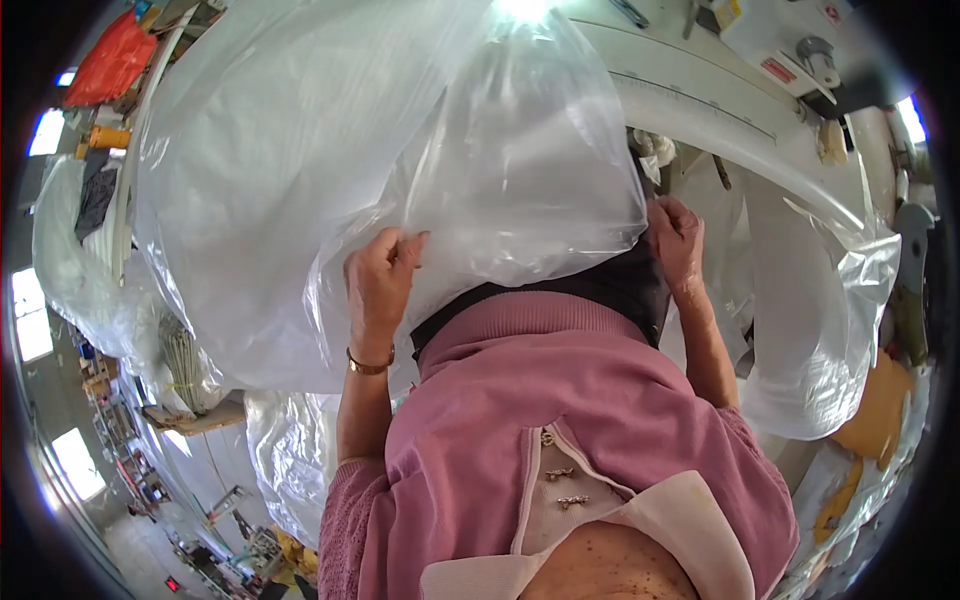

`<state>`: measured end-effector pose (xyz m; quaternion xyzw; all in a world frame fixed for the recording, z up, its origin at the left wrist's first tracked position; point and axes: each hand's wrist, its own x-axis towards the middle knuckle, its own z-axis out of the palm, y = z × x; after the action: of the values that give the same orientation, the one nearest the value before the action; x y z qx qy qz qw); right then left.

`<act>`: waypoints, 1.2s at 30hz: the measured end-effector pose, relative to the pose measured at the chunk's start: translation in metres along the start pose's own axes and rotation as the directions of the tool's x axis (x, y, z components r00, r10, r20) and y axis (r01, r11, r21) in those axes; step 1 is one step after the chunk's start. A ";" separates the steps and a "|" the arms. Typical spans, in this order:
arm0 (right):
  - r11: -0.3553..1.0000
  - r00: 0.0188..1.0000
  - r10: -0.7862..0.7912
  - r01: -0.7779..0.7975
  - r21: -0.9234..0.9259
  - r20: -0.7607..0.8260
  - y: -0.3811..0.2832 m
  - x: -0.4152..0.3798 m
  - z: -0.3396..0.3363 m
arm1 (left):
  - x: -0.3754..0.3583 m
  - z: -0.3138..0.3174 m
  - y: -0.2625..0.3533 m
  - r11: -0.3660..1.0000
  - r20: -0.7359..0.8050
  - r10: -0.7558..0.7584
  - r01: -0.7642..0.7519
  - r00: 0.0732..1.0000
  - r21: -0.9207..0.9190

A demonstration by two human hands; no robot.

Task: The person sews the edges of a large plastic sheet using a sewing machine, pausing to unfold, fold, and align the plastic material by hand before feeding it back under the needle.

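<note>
Plastic bag [500,150], clear and billowing, fills the view from 9 to 1 o'clock. Left hand [382,275] pinches its lower edge in a closed grip; right hand [678,240], at 3 o'clock, clutches the opposite edge. White table [700,95] lies beyond at 1 o'clock.

One view only, so nothing is being shared between cameras. The head camera is sitting on the person's head and looking steeply down along their own front, so the pink top [560,420] is filling the lower middle of the frame at very close range. A fisheye lens is bending the edges into a dark round border. The clear plastic bag [430,150] is lying just ahead, near the lens, and the bench [700,85] is curving across the upper right, farther off.
</note>
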<state>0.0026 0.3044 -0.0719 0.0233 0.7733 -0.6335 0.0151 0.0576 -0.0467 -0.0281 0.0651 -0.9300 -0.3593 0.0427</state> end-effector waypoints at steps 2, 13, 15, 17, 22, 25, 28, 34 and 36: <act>0.983 0.998 0.041 -0.049 -0.175 -0.054 0.007 0.006 -0.007 | -0.016 -0.008 0.021 0.998 -0.106 0.060 -0.056 0.993 0.036; 0.237 0.438 -0.769 0.871 -0.430 0.465 -0.119 0.098 0.089 | 0.038 -0.029 0.041 0.627 -0.078 0.510 -0.309 0.856 0.715; 0.141 0.350 -0.765 0.910 -0.390 0.541 -0.110 0.101 0.108 | 0.053 -0.025 0.027 0.640 -0.112 0.493 -0.272 0.863 0.719; 0.027 0.287 -0.680 0.929 -0.368 0.675 -0.113 0.099 0.125 | 0.062 -0.037 0.020 0.656 -0.204 0.523 -0.238 0.828 0.716; 0.059 0.216 -0.647 0.970 -0.234 0.731 -0.118 0.070 0.177 | 0.067 -0.104 0.016 0.583 -0.231 0.414 -0.062 0.880 0.810; 0.108 0.214 -0.626 0.976 -0.189 0.750 -0.083 0.051 0.216 | 0.083 -0.148 -0.012 0.500 -0.222 0.410 -0.015 0.885 0.866; 0.030 0.083 -0.656 0.996 -0.084 0.750 -0.066 0.038 0.229 | 0.101 -0.186 -0.002 0.536 -0.279 0.322 0.069 0.905 0.842; 0.278 0.190 -0.485 0.959 -0.056 0.854 -0.104 0.054 0.204 | 0.100 -0.257 0.118 0.860 -0.034 0.365 -0.323 0.930 0.396; 0.457 0.326 -0.764 0.883 0.110 0.557 -0.121 0.070 0.184 | 0.070 -0.246 0.165 0.915 0.051 0.291 -0.294 0.955 0.275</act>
<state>-0.0747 0.1012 0.0065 -0.5527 0.6998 -0.4427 -0.0939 0.0042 -0.0991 0.2673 -0.0710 -0.9708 -0.2140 0.0820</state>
